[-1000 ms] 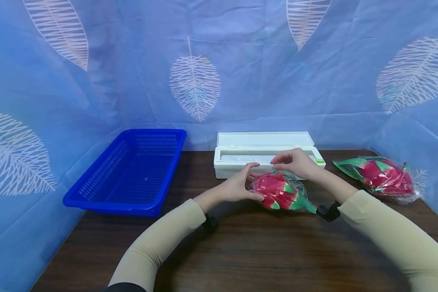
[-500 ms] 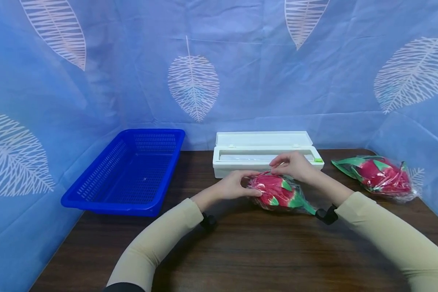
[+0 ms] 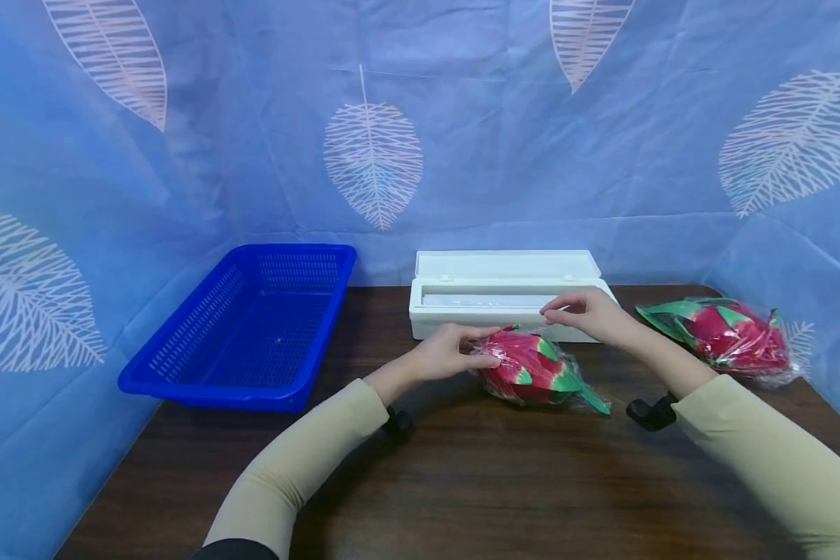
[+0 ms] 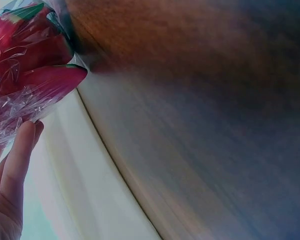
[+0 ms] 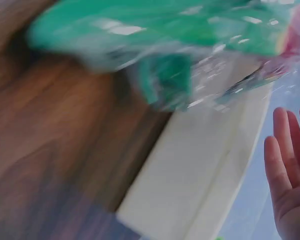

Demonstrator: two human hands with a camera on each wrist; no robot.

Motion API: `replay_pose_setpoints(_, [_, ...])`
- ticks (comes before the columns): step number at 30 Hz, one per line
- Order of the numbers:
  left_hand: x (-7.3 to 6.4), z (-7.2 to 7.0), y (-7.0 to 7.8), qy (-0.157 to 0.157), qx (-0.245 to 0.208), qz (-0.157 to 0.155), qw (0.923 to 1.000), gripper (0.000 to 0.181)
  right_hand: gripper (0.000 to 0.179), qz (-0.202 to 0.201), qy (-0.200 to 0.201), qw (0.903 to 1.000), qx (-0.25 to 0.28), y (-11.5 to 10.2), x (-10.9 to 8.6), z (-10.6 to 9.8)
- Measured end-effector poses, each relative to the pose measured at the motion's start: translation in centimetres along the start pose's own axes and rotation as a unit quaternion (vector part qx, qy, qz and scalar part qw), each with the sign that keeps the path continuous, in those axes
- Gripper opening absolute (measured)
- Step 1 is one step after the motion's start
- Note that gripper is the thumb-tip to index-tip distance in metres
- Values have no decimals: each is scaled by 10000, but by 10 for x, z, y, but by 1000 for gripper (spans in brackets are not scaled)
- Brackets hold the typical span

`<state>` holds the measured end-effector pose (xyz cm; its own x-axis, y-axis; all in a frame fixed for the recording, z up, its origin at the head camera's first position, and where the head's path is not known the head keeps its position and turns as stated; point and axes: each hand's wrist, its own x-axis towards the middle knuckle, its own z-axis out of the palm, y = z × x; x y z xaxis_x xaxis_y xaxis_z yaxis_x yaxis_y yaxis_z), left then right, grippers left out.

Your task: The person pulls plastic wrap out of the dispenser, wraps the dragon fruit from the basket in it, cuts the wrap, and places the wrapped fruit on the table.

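Observation:
A red dragon fruit [image 3: 525,367] with green tips, wrapped in clear film, lies in front of the white box [image 3: 455,320]. My left hand [image 3: 442,354] grips its left end between thumb and fingers. In the left wrist view several fingertips touch the crumpled film [image 4: 25,112]. Just above and right of the fruit is my right hand [image 3: 591,317], apart from it, in front of the box. Its fingers [image 5: 285,155] look extended in the right wrist view, where the fruit's green end [image 5: 140,30] is blurred.
At the left stands a blue plastic basket [image 3: 227,398]. The white box has its lid [image 3: 507,264] raised and a roll of clear film inside. Another film-wrapped dragon fruit [image 3: 735,338] lies at the right on the dark wooden table [image 3: 504,482]. A blue leaf-patterned cloth [image 3: 462,155] encloses the back and sides.
My right hand has come off the fruit's top and moved right. My left hand has closed in on the left end, and the fruit has turned slightly.

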<state>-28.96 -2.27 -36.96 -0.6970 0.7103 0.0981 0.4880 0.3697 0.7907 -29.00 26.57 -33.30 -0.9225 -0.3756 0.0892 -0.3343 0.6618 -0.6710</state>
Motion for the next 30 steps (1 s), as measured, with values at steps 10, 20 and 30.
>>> replay_pose_setpoints(10, [0, 0, -1, 154, -10, -64, 9999, 60, 20, -28, -1, 9998, 183, 3, -7, 13])
replay_pose_setpoints(20, [-1, 1, -2, 168, -220, -58, 9996, 56, 13, 122, 40, 9999, -57, -4, 3, 24])
replay_pose_setpoints(30, [-3, -2, -7, 171, -488, -678, 9964, 45, 26, -370, -1284, 9886, 695, 4, 5, 26])
